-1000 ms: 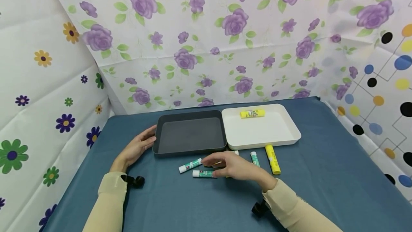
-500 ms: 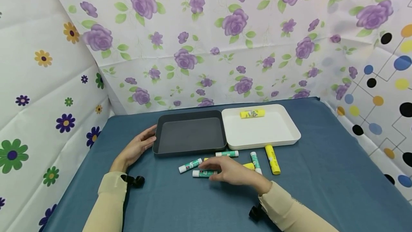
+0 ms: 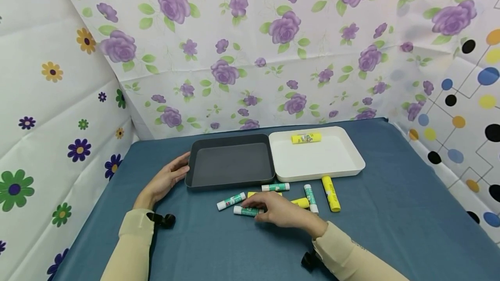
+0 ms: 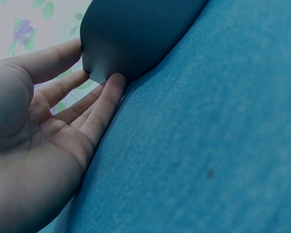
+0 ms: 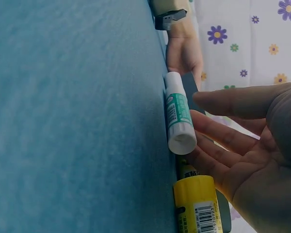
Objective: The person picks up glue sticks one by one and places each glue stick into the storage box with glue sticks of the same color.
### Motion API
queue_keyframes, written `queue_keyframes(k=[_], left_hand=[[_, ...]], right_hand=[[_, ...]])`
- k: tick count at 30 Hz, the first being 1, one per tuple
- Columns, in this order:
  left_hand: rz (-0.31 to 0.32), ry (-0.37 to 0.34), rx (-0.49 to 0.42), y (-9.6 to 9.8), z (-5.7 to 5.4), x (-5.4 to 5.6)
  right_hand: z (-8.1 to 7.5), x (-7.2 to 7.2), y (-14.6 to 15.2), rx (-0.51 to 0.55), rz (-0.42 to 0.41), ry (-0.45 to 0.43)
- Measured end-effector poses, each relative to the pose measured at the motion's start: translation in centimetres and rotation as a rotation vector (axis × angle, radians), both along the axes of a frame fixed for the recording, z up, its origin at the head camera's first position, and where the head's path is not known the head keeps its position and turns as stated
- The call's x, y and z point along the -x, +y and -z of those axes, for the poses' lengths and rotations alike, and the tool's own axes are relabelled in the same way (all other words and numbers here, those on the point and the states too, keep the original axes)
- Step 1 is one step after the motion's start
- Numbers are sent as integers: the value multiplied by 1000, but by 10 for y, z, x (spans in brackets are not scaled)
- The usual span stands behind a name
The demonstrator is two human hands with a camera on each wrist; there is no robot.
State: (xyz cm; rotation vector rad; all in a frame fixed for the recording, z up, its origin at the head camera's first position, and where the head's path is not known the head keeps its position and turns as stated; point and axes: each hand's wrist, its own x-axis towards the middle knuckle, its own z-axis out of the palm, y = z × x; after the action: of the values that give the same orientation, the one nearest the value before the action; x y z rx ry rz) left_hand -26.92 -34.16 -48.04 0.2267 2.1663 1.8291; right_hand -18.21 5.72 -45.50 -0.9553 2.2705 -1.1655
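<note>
Now that my right hand [image 3: 281, 209] has eased over the nearest green stick [image 3: 246, 211] on the surface [image 3: 218, 246], its parted, empty fingers seem within reach; my left hand [image 3: 165, 180], fingers extended, touches the dark tray [image 3: 234, 161].

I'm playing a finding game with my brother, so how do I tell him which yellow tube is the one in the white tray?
On the blue cloth, look right of the dark tray for the white tray. Toward the white tray's back edge lies a yellow tube. Unlike the other yellow tubes, it's inside a tray.
</note>
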Motion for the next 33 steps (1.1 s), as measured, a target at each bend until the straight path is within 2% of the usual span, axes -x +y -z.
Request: queue_keyframes(k=[7,20,27,33], left_hand=[[-1,-4,-1,1,0,0],[1,10,7,1,0,0],[1,13,10,1,1,0],[4,8,5,0,1,0]], right_hand=[[4,-1,-2,-35,-4,78],[2,-2,-2,-66,-46,73],[0,-3,-2,-133,-88,147],[0,-3,-2,-141,-103,172]])
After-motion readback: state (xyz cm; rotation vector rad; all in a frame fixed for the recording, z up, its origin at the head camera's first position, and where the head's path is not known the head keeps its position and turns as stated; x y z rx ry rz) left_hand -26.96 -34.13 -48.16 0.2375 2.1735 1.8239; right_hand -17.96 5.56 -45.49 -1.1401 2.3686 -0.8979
